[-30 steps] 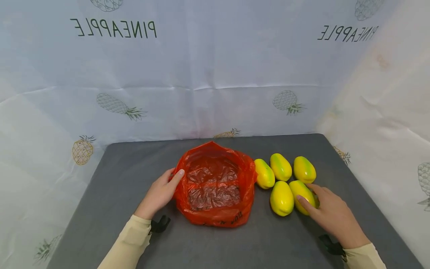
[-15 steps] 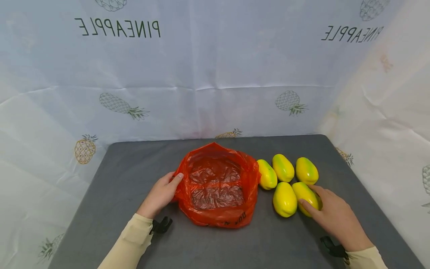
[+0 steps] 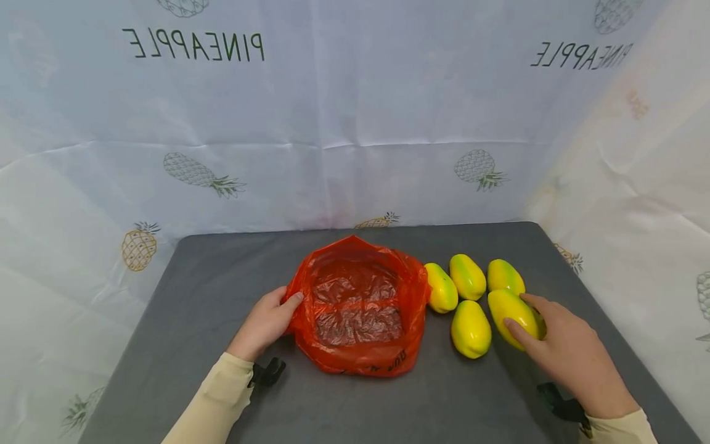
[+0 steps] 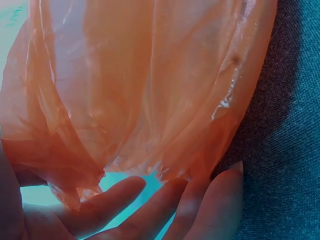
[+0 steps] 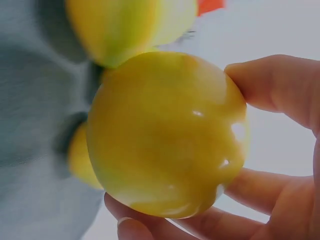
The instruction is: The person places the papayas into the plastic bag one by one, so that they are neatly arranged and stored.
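At the middle of the table, a red plastic bag (image 3: 355, 364) stands with its mouth wide, showing its crinkled inside in the head view. My left hand (image 3: 267, 322) holds the bag's left rim, the thumb on the near side. In the left wrist view the thin film (image 4: 120, 90) hangs around the fingers (image 4: 215, 200). My right hand (image 3: 577, 351) grips a glossy yellow-green papaya (image 3: 513, 317), thumb on one side and fingers on the other. This papaya (image 5: 165, 135) is raised off the table and overlaps the papaya (image 3: 505, 275) behind it in the head view.
Three more papayas lie right of the bag: one against its side (image 3: 440, 288), another farther back (image 3: 467, 276), a third nearer (image 3: 471, 330). The dark grey table (image 3: 222, 265) ends at a pale pineapple-print cloth (image 3: 333, 111) behind and at the sides.
My right hand has taken up the papaya and moved it slightly up and to the right, away from the near papaya beside it. The left hand still holds the bag's rim.
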A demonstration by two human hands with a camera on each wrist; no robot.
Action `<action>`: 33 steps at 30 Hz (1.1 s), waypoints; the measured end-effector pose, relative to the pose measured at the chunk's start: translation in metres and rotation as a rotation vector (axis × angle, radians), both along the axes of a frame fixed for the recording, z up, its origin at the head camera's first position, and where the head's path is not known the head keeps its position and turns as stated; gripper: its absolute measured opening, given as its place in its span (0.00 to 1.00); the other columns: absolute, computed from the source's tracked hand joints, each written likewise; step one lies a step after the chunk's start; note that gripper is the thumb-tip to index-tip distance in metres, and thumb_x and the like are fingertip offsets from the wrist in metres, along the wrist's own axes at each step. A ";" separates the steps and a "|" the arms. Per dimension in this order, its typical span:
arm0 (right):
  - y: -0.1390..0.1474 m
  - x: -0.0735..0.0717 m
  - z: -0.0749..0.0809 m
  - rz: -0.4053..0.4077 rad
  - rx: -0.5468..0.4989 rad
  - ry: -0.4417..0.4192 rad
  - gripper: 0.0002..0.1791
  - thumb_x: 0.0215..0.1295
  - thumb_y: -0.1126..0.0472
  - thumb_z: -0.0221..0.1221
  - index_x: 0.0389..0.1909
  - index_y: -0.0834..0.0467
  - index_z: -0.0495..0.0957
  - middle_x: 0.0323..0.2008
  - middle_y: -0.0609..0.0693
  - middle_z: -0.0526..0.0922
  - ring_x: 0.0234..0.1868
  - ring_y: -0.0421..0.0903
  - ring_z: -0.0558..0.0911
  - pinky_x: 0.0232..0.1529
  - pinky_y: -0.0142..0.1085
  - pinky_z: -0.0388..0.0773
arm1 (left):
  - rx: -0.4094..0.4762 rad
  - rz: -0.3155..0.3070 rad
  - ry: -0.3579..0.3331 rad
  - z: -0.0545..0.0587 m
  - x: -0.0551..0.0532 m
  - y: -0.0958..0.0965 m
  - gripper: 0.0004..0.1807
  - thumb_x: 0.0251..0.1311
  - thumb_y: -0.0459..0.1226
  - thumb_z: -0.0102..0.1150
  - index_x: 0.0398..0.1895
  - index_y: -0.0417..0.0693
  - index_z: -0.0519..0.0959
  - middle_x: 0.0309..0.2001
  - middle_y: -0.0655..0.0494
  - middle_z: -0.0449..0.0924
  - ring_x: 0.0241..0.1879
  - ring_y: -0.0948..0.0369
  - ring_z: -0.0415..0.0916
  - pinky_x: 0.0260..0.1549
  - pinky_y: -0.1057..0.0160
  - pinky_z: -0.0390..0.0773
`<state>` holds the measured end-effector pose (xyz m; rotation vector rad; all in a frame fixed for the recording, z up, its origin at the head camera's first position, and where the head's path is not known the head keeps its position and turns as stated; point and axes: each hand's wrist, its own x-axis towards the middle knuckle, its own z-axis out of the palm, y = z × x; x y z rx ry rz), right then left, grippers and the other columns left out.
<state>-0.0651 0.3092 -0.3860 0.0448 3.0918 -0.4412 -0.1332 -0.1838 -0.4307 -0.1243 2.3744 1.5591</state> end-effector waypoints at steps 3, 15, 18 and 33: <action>-0.012 -0.007 0.009 0.019 -0.010 0.033 0.47 0.75 0.29 0.58 0.74 0.67 0.72 0.65 0.76 0.79 0.55 0.70 0.82 0.46 0.62 0.80 | 0.007 0.002 0.004 0.001 -0.001 -0.003 0.20 0.83 0.47 0.52 0.63 0.43 0.79 0.31 0.50 0.83 0.29 0.55 0.81 0.36 0.57 0.84; -0.096 -0.046 0.029 0.143 -0.173 0.127 0.43 0.75 0.31 0.59 0.77 0.58 0.72 0.65 0.63 0.83 0.53 0.59 0.84 0.48 0.58 0.85 | 0.011 0.014 0.017 0.001 0.000 -0.003 0.18 0.83 0.46 0.53 0.60 0.43 0.81 0.28 0.50 0.82 0.27 0.52 0.82 0.34 0.56 0.83; -0.114 -0.054 0.030 0.169 -0.191 0.140 0.42 0.75 0.33 0.62 0.77 0.57 0.72 0.66 0.61 0.83 0.54 0.58 0.84 0.50 0.57 0.85 | 0.012 0.017 0.020 0.000 0.001 0.001 0.18 0.83 0.46 0.53 0.60 0.43 0.81 0.29 0.50 0.83 0.27 0.53 0.82 0.34 0.55 0.83; -0.199 -0.089 0.022 0.308 -0.264 0.118 0.37 0.74 0.39 0.65 0.77 0.53 0.73 0.67 0.55 0.83 0.52 0.53 0.85 0.49 0.51 0.85 | -0.001 0.003 0.062 0.004 0.005 0.003 0.18 0.82 0.46 0.54 0.60 0.44 0.81 0.28 0.51 0.82 0.24 0.58 0.80 0.32 0.55 0.83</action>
